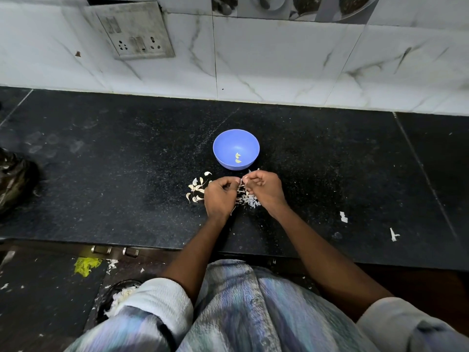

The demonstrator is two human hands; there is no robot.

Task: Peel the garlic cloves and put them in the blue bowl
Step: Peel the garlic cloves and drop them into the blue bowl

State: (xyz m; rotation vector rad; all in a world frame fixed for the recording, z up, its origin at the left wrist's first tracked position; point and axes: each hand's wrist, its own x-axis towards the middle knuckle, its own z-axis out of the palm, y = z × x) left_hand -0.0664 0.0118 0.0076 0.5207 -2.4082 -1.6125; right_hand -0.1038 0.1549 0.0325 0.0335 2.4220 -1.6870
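Note:
A blue bowl (223,146) stands on the black counter and has two peeled garlic cloves (237,158) lying in it. Just in front of the bowl, my left hand (218,198) and my right hand (266,190) meet with curled fingers. Both pinch a small garlic clove (241,182) between their fingertips; most of the clove is hidden. Unpeeled cloves (197,189) lie in a small heap to the left of my left hand. Loose white skins (250,199) are scattered under and between the hands.
The black counter (127,174) ends at a white tiled wall behind the bowl, with a socket plate (132,31) at upper left. A dark plastic bag (15,179) sits at the counter's left edge. White scraps (343,216) lie on the right.

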